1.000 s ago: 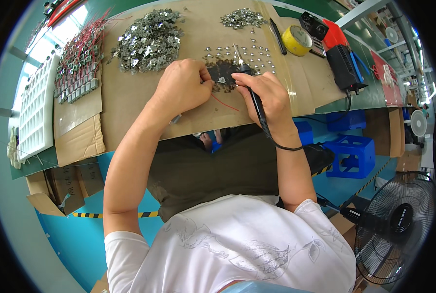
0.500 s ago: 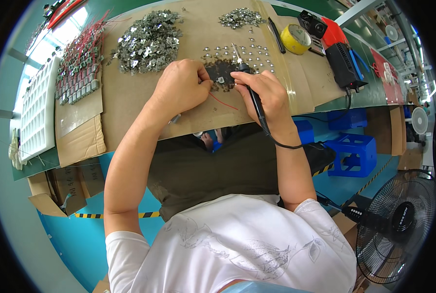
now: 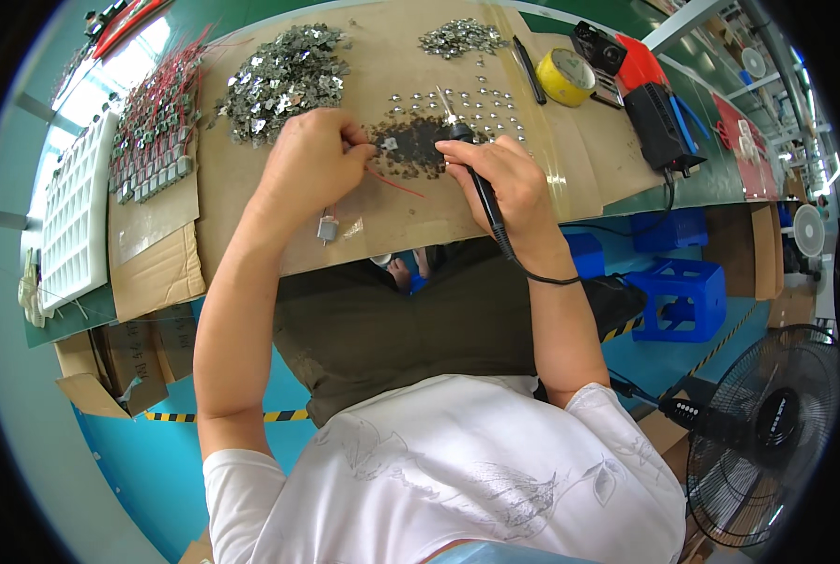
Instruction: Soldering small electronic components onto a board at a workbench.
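My left hand point(image 3: 312, 158) is closed in a pinch, with a thin red wire point(image 3: 399, 185) trailing from its fingers toward the right. Just below that hand is a small silver motor point(image 3: 327, 228); whether it joins the wire is hidden. My right hand point(image 3: 506, 183) grips a black soldering iron point(image 3: 485, 195), its metal tip pointing up and away. Between the hands lies a dark, scorched patch point(image 3: 415, 143) strewn with brown bits, and a small metal tab point(image 3: 391, 144) sits on it by my left fingertips. Beyond the patch, small shiny metal parts point(image 3: 481, 105) stand in rows.
A heap of metal tabs point(image 3: 283, 80) rises at the far left, with a smaller pile point(image 3: 462, 38) farther right. Wired motors point(image 3: 157, 141) and a white gridded tray point(image 3: 77, 211) stand left. Yellow tape point(image 3: 566, 75) and a black soldering station point(image 3: 662, 122) are right.
My left hand has moved left, drawing the red wire along, and the motor below it shows more fully. The metal tab also lies farther left. My right hand has shifted slightly left with the iron.
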Available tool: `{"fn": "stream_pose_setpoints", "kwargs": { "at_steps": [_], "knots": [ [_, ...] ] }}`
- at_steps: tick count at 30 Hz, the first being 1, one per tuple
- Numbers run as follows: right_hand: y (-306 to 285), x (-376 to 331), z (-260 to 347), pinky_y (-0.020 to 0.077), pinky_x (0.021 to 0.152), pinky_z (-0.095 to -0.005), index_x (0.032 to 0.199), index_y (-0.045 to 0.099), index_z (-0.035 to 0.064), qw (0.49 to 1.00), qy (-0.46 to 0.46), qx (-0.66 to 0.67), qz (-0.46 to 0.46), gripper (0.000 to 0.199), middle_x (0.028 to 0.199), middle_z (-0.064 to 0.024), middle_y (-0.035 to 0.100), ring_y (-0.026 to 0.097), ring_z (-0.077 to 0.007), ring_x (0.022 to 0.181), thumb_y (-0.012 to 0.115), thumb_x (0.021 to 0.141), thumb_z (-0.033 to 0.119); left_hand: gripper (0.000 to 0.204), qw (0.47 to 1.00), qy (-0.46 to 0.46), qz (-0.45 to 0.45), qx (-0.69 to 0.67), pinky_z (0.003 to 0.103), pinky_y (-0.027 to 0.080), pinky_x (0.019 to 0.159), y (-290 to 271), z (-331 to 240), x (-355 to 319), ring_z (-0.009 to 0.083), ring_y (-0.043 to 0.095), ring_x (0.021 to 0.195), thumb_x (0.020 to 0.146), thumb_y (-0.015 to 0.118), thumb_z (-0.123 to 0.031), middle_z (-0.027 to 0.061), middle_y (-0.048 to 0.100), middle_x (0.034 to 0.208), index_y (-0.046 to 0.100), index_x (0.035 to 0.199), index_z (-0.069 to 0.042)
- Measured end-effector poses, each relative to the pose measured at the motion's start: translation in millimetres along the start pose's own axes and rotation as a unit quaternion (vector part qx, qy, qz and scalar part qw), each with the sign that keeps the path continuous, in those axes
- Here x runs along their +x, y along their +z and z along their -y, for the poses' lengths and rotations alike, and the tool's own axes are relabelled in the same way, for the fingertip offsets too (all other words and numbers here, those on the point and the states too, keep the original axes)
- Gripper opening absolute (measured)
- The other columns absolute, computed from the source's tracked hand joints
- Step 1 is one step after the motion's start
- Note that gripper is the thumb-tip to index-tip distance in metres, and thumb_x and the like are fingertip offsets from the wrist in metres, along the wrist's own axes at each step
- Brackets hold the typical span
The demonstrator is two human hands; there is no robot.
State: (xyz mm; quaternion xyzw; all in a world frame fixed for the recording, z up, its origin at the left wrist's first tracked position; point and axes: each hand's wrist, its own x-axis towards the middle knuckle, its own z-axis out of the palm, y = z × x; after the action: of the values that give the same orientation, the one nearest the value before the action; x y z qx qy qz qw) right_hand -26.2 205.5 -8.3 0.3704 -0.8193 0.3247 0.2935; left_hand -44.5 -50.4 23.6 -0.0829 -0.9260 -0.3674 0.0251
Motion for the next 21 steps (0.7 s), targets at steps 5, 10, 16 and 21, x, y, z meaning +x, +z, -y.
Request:
{"fn": "stream_pose_setpoints", "kwargs": {
  "at_steps": [5, 10, 16, 21],
  "knots": [
    [1, 0, -1, 0.0508, 0.07, -0.0374, 0.117, 0.073, 0.0063, 1.0, 0.002, 0.005, 0.002, 0.031, 0.089, -0.0093, 0.074, 0.065, -0.0264, 0.072, 0.076, 0.087, -0.002, 0.025, 0.996, 0.044, -0.042, 0.065, 0.044, 0.057, 0.071, -8, 7, -5, 0.0341, 0.071, 0.071, 0.081, 0.081, -0.017, 0.0145, 0.071, 0.076, 0.074, 0.099, -0.001],
    [-4, -1, 2, 0.0512, 0.066, -0.0319, 0.115, 0.074, 0.0059, 1.0, 0.017, -0.006, -0.02, 0.034, 0.089, -0.0081, 0.076, 0.068, -0.0236, 0.073, 0.08, 0.084, -0.005, 0.026, 0.989, 0.025, -0.143, 0.013, 0.041, 0.055, 0.065, -12, -36, -27, 0.0329, 0.07, 0.067, 0.092, 0.077, -0.016, 0.0162, 0.069, 0.073, 0.064, 0.107, 0.001],
    [-6, -27, 9, 0.0525, 0.06, -0.0227, 0.131, 0.065, -0.003, 0.986, 0.131, 0.051, -0.095, 0.031, 0.096, -0.0077, 0.08, 0.065, -0.0086, 0.063, 0.07, 0.102, 0.009, 0.016, 0.969, 0.087, -0.174, -0.15, 0.035, 0.051, 0.053, 37, -62, -67, 0.0232, 0.067, 0.056, 0.091, 0.073, 0.001, 0.0126, 0.065, 0.068, 0.057, 0.091, -0.001],
    [-4, -41, 8, 0.0536, 0.054, -0.0212, 0.127, 0.068, -0.0039, 0.931, 0.217, 0.24, -0.169, 0.03, 0.087, -0.0056, 0.075, 0.066, -0.006, 0.06, 0.073, 0.1, 0.008, 0.015, 0.973, 0.073, -0.159, -0.153, 0.035, 0.051, 0.056, 67, -59, -58, 0.0228, 0.066, 0.059, 0.088, 0.071, 0.003, 0.0134, 0.064, 0.07, 0.056, 0.09, 0.0]
  ]
}}
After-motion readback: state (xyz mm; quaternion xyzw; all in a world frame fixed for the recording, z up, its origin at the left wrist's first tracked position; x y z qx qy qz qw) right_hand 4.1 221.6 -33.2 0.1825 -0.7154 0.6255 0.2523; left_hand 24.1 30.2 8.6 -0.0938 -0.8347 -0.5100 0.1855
